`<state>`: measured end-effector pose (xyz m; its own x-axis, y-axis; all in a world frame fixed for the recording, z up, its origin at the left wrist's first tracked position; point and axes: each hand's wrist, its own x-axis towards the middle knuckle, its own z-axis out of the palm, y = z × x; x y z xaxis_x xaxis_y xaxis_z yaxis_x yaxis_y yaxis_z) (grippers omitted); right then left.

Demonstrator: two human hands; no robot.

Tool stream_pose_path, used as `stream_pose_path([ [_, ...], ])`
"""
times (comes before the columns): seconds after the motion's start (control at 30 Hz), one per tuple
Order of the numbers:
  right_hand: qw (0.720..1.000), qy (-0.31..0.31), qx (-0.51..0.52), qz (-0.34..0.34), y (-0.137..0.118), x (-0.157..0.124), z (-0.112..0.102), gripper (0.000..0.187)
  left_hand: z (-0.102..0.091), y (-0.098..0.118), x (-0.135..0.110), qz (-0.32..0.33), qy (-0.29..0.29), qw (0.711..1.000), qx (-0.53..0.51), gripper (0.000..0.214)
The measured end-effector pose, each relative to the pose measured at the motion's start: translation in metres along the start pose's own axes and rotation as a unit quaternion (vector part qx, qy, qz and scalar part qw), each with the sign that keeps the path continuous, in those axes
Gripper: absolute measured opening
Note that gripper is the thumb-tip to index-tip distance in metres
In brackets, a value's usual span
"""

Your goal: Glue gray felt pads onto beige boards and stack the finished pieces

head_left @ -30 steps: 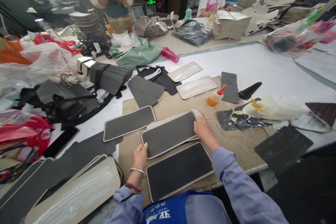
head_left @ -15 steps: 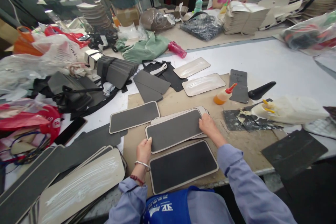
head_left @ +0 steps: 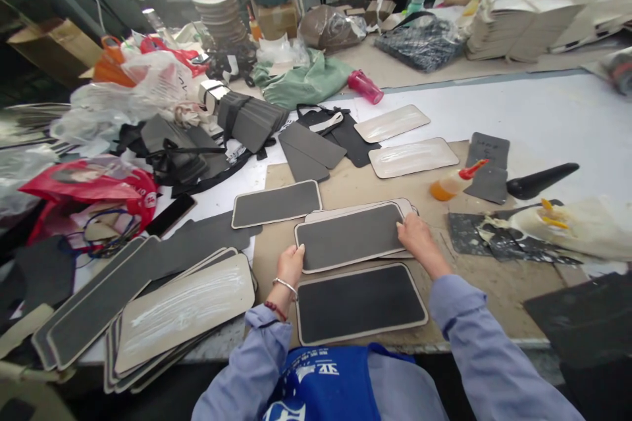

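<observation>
A dark grey panel with a pale border (head_left: 351, 237) lies on top of a small stack of pale boards on a brown cardboard sheet (head_left: 355, 185). My left hand (head_left: 291, 264) grips its near left corner, fingers curled over the edge. My right hand (head_left: 415, 237) presses on its right end, fingers closed on the rim. A second bordered dark panel (head_left: 359, 302) lies flat just in front of me, between my arms. A third one (head_left: 276, 203) rests to the left, partly off the cardboard.
A stack of pale, glue-streaked boards (head_left: 182, 309) sits at the near left edge. An orange glue bottle (head_left: 451, 184), two pale boards (head_left: 413, 157), dark offcuts and a black tool (head_left: 540, 179) lie to the right. Bags and strapped bundles crowd the left. Other people stand at the far tables.
My head has turned left and down, so everything shifts right in view. Both hands keep their hold on the top panel's ends; the panel has barely moved.
</observation>
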<state>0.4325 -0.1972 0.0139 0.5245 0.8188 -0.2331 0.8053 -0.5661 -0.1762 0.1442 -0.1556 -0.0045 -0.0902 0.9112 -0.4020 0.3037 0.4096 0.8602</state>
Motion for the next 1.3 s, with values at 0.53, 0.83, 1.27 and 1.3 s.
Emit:
stream_pose_path([
  [0.53, 0.995, 0.037, 0.065, 0.063, 0.018, -0.016, -0.005, 0.024, -0.008, 0.042, 0.010, 0.110, 0.000, 0.977, 0.181, 0.028],
  [0.83, 0.995, 0.064, 0.076, 0.020, 0.032, -0.020, -0.002, 0.011, -0.006, 0.031, 0.017, 0.122, -0.016, 0.964, 0.237, 0.026],
  [1.27, 0.983, 0.181, 0.020, -0.027, 0.040, -0.022, -0.006, 0.022, 0.014, 0.039, 0.005, 0.137, -0.023, 0.964, 0.227, 0.025],
  [1.3, 0.977, 0.204, 0.005, -0.056, 0.034, -0.022, -0.004, 0.027, 0.015, 0.039, 0.004, 0.136, -0.018, 0.958, 0.250, 0.024],
])
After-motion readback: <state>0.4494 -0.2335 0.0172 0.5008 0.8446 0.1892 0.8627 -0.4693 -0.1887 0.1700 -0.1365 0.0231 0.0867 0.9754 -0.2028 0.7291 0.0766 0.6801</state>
